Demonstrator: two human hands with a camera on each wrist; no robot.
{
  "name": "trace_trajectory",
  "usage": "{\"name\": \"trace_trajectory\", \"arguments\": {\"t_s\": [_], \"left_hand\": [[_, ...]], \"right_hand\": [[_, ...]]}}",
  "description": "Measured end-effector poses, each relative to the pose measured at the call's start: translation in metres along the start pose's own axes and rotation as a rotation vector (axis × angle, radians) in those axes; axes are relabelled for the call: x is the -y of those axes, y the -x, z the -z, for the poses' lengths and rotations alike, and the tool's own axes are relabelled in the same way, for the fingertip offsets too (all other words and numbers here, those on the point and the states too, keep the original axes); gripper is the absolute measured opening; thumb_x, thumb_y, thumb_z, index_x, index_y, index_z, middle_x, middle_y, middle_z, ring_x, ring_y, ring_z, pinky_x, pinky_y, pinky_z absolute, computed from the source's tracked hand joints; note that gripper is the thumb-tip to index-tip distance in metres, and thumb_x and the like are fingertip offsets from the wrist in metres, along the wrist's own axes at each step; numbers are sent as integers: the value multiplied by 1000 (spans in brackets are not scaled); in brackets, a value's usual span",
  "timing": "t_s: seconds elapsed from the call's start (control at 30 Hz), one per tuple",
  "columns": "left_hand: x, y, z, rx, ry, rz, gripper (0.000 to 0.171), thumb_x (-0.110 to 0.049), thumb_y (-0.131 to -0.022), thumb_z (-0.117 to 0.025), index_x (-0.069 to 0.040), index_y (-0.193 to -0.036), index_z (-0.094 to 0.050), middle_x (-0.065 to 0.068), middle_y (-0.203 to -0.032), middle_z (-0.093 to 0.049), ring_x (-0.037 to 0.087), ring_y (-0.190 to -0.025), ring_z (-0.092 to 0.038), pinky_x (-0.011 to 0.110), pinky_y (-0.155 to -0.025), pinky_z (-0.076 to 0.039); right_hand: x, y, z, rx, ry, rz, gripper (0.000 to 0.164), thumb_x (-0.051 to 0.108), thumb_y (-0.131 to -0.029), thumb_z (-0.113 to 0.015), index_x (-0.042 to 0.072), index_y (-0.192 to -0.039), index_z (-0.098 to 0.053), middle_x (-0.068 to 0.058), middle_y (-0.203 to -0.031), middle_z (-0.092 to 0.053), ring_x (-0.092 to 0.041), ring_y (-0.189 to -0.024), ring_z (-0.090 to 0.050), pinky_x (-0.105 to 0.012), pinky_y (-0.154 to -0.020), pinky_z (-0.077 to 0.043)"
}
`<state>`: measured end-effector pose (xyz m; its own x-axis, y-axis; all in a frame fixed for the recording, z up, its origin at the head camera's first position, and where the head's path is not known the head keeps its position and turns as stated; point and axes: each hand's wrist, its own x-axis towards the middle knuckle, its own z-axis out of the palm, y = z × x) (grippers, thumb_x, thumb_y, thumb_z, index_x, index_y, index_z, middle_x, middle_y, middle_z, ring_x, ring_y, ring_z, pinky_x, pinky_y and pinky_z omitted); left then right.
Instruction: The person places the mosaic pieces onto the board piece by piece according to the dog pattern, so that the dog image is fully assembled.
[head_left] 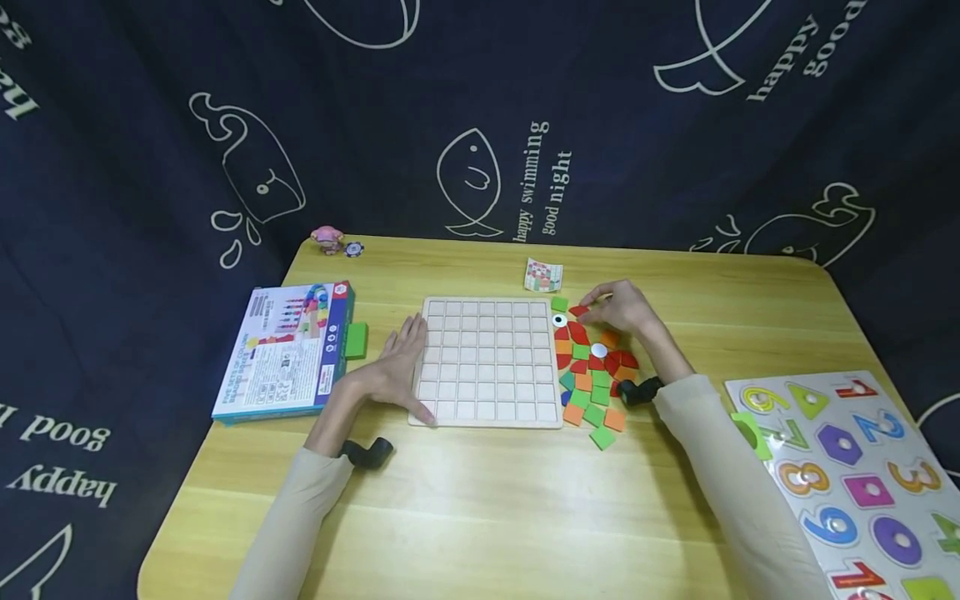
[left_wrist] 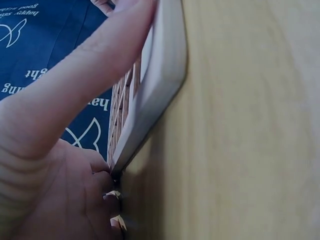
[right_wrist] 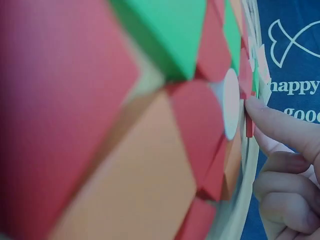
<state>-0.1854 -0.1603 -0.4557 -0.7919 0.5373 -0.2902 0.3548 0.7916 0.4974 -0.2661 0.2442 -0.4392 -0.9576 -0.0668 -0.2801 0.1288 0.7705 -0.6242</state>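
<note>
A square pale wooden grid board (head_left: 487, 350) lies flat in the middle of the table. My left hand (head_left: 393, 367) rests along its left side, fingers extended and thumb at the near left corner; close up, the thumb (left_wrist: 85, 75) lies against the board's edge (left_wrist: 160, 65). To the right of the board is a loose spread of flat red, orange, green and blue tiles (head_left: 581, 351). At the far end of this spread my right hand (head_left: 618, 308) pinches a red tile (head_left: 578, 311), also visible as a thin red edge (right_wrist: 250, 120) at the fingertips.
A small printed pattern card (head_left: 543, 275) lies behind the board. On the left are a boxed set (head_left: 288, 346), a green block (head_left: 356, 340), a pink figurine (head_left: 327, 239) and a round chip (head_left: 353, 249). A number-and-shape puzzle sheet (head_left: 847, 475) covers the right front.
</note>
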Motion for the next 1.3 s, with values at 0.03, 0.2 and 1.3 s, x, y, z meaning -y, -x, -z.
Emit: {"name": "trace_trajectory", "arguments": {"t_s": [0.03, 0.2, 1.3], "left_hand": [[0, 1, -1, 1, 0, 1, 160, -63, -47, -88, 1, -151, 16, 20, -158, 24, 35, -148, 21, 54, -122, 8], [1, 2, -1, -2, -6, -3, 161, -62, -46, -88, 0, -151, 16, 20, -158, 24, 33, -148, 22, 52, -122, 8], [6, 1, -3, 0, 16, -24, 160, -65, -47, -86, -1, -151, 17, 17, -158, 27, 30, -148, 24, 50, -122, 10]], "right_hand": [[0, 0, 0, 0, 7, 5, 33, 27, -79, -80, 10, -106, -71, -1, -71, -47, -18, -65, -44, -28, -58, -37], [2, 0, 0, 0, 41, 30, 31, 26, -83, -76, 8, -107, -69, -1, -67, -49, -18, -60, -44, -27, -54, -37], [126, -7, -97, -104, -57, 24, 23, 28, -74, -83, 9, -81, -73, -5, -89, -71, -18, -75, -59, -26, -55, -44]]}}
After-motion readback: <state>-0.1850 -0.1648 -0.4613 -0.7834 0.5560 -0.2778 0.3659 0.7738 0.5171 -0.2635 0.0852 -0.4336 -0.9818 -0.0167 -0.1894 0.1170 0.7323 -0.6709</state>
